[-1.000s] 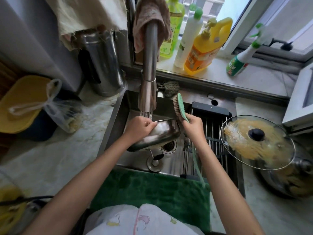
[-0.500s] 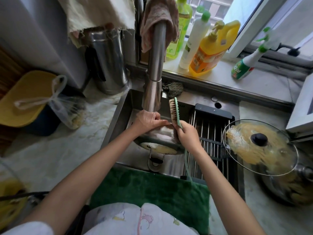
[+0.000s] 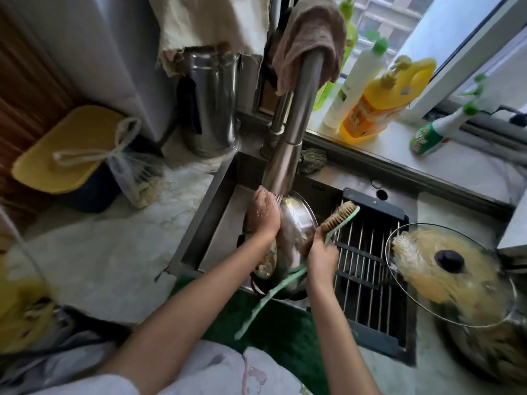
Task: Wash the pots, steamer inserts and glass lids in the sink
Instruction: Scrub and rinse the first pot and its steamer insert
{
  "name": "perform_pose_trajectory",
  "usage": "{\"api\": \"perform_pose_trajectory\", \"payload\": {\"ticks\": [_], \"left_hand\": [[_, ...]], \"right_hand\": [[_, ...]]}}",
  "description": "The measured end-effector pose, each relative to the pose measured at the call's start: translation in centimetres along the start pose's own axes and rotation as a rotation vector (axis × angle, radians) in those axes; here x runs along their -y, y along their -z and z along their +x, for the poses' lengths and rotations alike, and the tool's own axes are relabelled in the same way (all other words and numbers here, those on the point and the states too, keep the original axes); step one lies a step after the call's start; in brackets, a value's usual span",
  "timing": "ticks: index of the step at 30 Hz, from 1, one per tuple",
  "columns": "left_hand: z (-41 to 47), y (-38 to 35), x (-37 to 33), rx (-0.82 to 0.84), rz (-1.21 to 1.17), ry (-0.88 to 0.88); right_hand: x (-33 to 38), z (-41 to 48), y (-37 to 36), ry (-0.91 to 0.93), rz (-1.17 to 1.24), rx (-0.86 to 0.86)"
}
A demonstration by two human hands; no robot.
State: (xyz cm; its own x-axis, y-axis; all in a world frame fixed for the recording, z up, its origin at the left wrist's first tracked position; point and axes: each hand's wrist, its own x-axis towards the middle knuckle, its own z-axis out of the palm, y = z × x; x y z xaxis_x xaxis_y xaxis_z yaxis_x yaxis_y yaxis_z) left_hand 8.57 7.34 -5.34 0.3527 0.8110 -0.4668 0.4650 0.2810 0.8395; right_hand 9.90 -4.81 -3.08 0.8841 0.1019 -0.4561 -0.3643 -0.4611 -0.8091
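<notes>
A steel pot [image 3: 296,220] stands tilted on its side in the sink [image 3: 216,223], under the running tap [image 3: 288,155]. My left hand [image 3: 263,213] grips the pot's upper rim, wet from the water. My right hand [image 3: 320,253] holds a green-handled scrubbing brush [image 3: 339,216] against the pot's right side, bristles pointing up-left. Dirty residue shows on the pot's lower part. A glass lid [image 3: 445,269] smeared with yellow food lies on another pot [image 3: 496,352] at the right.
A black drying rack [image 3: 368,269] fills the sink's right half. Detergent bottles [image 3: 379,104] line the windowsill. A steel canister [image 3: 209,101] stands behind the sink's left corner; a yellow-lidded bin [image 3: 68,149] and plastic bag sit on the left counter. A green towel [image 3: 285,334] hangs over the front edge.
The pot has been tipped from bottom-up to standing on its side. My left hand moved up onto its rim, and my right hand with the brush dropped lower along the pot's right side.
</notes>
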Motion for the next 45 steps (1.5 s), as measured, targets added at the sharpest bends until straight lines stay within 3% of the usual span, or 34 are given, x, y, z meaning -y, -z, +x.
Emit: {"api": "perform_pose_trajectory", "payload": {"ticks": [2, 5, 7, 12, 15, 18, 19, 22, 23, 27, 29, 31, 33, 34, 37, 39, 41, 43, 45], "left_hand": [[-0.7, 0.2, 0.1, -0.041, 0.034, -0.033], [-4.6, -1.5, 2.1, 0.002, 0.051, -0.329], [-4.7, -1.8, 2.5, 0.001, 0.03, -0.389], [0.2, 1.9, 0.7, -0.148, -0.38, 0.042], [-3.9, 0.9, 1.8, -0.13, -0.202, -0.088], [-5.1, 1.0, 2.1, -0.121, -0.11, -0.227], [-3.8, 1.7, 1.9, -0.126, -0.181, -0.218], [0.3, 3.5, 1.8, -0.248, -0.318, 0.086], [0.2, 3.4, 1.6, -0.274, -0.331, 0.11], [-5.4, 1.1, 1.1, -0.168, -0.178, -0.183], [-4.4, 1.6, 1.1, -0.204, -0.193, -0.192], [-0.8, 3.0, 0.9, -0.215, -0.411, 0.035], [0.9, 3.6, 0.6, -0.251, -0.476, 0.247], [0.1, 3.5, 0.2, -0.275, -0.455, 0.228], [-4.0, 1.0, -0.3, -0.172, -0.258, -0.097], [-3.9, 0.9, -0.5, -0.162, -0.2, -0.216], [-1.2, 1.9, -0.6, -0.22, -0.347, -0.103], [0.3, 2.4, -0.3, -0.282, -0.349, 0.025], [-1.7, 1.8, -0.4, -0.282, -0.35, -0.023]], "right_hand": [[-0.2, -0.5, 0.1, -0.008, 0.023, -0.03], [0.1, -0.7, 0.2, 0.043, 0.016, -0.031], [0.4, -1.0, 0.1, 0.099, 0.002, -0.019], [0.4, -2.4, 0.4, 0.257, -0.052, 0.081], [0.2, -2.0, 0.0, 0.336, -0.145, 0.095], [0.0, -2.0, -0.3, 0.301, -0.063, 0.101], [0.0, -2.0, 0.0, 0.279, 0.005, 0.098], [-0.1, -1.7, 0.4, 0.225, 0.165, 0.111], [-0.2, -1.5, 0.4, 0.212, 0.182, 0.109], [-0.1, -1.4, -0.1, 0.261, 0.098, 0.097], [0.0, -1.4, -0.1, 0.276, 0.071, 0.086], [0.0, -1.2, 0.2, 0.283, 0.092, 0.071], [0.2, -1.1, 0.7, 0.285, 0.108, 0.063], [0.2, -1.0, 0.8, 0.287, 0.113, 0.069], [0.8, -1.4, 0.2, 0.304, 0.101, 0.061], [0.9, -1.5, -0.2, 0.286, 0.121, 0.043], [0.8, -1.5, 0.1, 0.269, 0.161, 0.025], [0.9, -1.4, 0.6, 0.289, 0.157, 0.033], [0.9, -1.4, 0.5, 0.306, 0.119, 0.039]]}}
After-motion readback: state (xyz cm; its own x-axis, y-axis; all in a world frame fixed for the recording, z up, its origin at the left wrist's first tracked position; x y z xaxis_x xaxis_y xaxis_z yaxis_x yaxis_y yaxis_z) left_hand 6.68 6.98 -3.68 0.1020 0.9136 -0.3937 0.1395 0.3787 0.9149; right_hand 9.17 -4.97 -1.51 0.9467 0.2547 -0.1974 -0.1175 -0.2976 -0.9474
